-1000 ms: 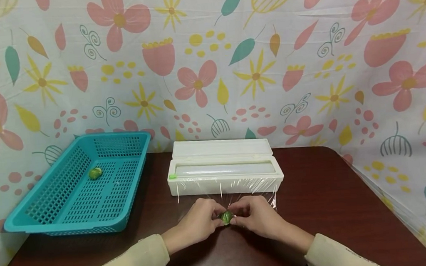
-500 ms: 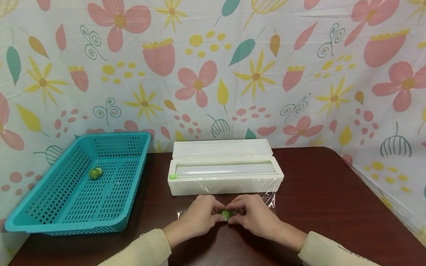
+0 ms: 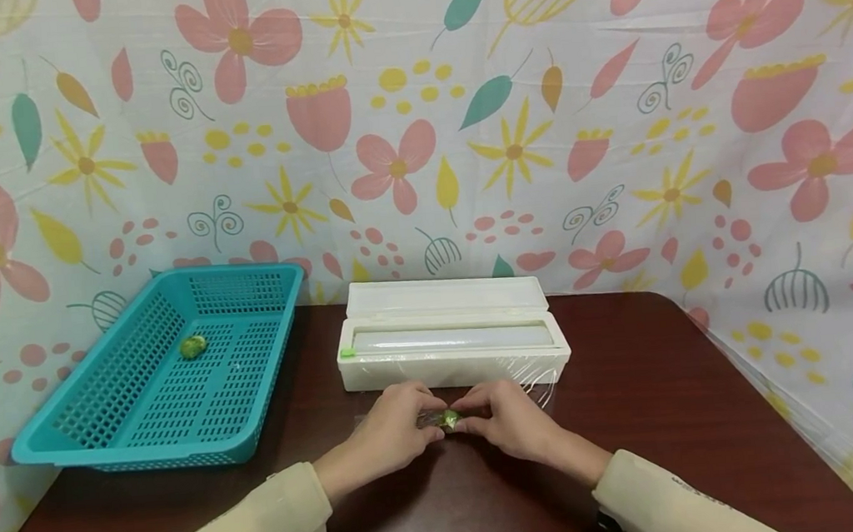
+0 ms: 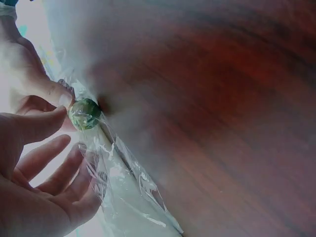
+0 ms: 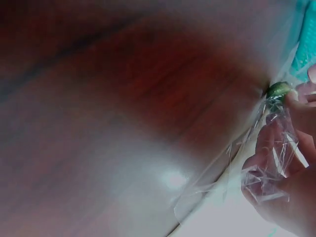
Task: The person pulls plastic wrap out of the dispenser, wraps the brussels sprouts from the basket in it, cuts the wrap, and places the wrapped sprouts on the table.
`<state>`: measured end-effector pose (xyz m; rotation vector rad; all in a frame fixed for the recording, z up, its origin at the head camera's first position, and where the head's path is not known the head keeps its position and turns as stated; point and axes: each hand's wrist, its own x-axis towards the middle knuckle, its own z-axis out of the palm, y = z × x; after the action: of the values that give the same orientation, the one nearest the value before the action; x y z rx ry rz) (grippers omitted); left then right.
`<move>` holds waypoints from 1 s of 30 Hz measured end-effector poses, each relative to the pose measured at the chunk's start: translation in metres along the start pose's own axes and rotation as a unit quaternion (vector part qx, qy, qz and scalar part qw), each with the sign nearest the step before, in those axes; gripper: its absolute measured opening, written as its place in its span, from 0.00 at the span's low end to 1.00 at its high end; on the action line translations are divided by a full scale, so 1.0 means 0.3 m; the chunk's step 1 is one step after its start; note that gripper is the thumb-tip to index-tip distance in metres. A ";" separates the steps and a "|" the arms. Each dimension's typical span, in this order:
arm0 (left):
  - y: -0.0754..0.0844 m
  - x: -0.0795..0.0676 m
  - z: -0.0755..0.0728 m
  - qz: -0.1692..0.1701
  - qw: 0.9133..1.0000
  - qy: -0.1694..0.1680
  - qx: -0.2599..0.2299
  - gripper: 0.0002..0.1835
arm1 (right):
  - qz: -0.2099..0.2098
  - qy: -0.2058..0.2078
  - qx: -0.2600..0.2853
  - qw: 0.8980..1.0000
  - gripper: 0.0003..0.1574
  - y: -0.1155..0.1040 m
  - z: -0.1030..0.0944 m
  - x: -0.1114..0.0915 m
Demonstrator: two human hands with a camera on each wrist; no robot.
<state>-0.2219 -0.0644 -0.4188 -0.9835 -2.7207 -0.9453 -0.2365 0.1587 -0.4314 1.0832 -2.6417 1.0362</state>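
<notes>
- The small green ball (image 3: 449,419) sits between the two hands, just in front of the white box and near the middle of the counter (image 3: 671,414), with clear film (image 4: 148,185) against it.
- The right hand (image 3: 510,422) has its grip clamped on the green ball, thumb and forefinger at its side; in the right wrist view, crumpled film lies across the other fingers.
- The left hand (image 3: 397,427) is just beside the ball, thumb and forefinger apart in the head view; film touches its fingertips, but I cannot tell whether this grip pinches it.
- The white box (image 3: 453,372) stands behind the hands with its lid (image 3: 446,297) open towards the back, a pale roll (image 3: 451,338) inside and a green tab (image 3: 346,353) at its left end.
- Film hangs over the box's front edge and reaches the hands.
- To the left is a teal basket (image 3: 269,370), holding a second green ball (image 3: 193,346) on its slotted floor.
- Cream sleeves (image 3: 236,527) cover both forearms.
- A flower-patterned cloth (image 3: 424,241) forms the backdrop.
</notes>
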 end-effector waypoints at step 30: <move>-0.019 0.066 0.029 -0.043 0.999 0.017 -0.016 0.05 | 0.029 0.008 0.000 1.000 0.24 0.011 -0.016 -0.002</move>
<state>-0.2398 -0.0519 -0.4230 -0.8534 -2.7488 -1.0125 -0.2388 0.1638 -0.4297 0.9986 -2.6760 1.0515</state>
